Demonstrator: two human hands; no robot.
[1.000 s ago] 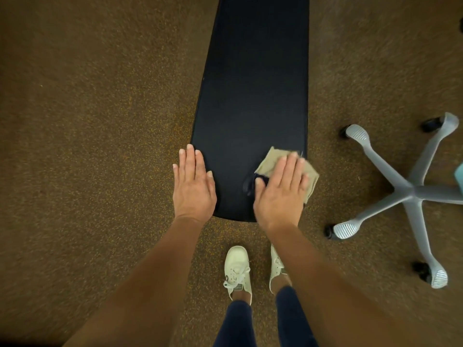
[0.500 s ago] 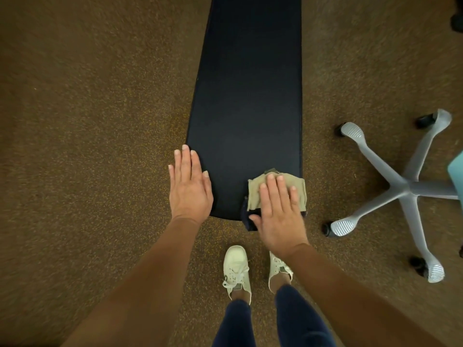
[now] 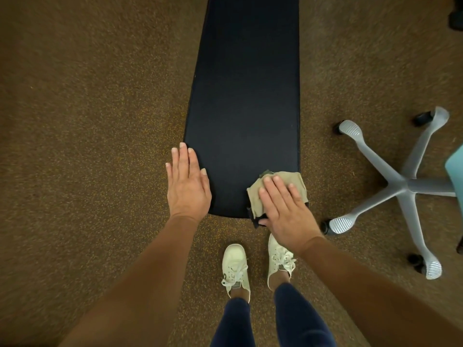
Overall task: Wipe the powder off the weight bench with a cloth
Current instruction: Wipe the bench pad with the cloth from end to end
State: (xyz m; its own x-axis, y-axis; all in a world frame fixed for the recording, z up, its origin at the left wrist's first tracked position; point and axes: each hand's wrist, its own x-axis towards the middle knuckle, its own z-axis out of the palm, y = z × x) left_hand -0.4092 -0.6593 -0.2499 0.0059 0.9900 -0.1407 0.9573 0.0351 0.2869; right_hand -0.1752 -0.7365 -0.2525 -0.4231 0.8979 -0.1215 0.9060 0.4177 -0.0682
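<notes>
A long black padded weight bench (image 3: 245,96) runs away from me down the middle of the view. No powder shows on its dark surface. A folded tan cloth (image 3: 295,181) lies on the bench's near right corner, partly over the edge. My right hand (image 3: 285,209) lies flat on the cloth, fingers together, pressing it down. My left hand (image 3: 188,184) rests flat on the bench's near left edge, fingers extended, holding nothing.
Speckled brown flooring (image 3: 87,146) surrounds the bench. A grey five-star office chair base (image 3: 400,184) on castors stands close to the right. My two feet in white sneakers (image 3: 235,266) stand just before the bench's near end.
My right hand has slid the cloth from further up the bench toward the near right corner, and the cloth hangs over the end. My left hand has stayed on the left edge.
</notes>
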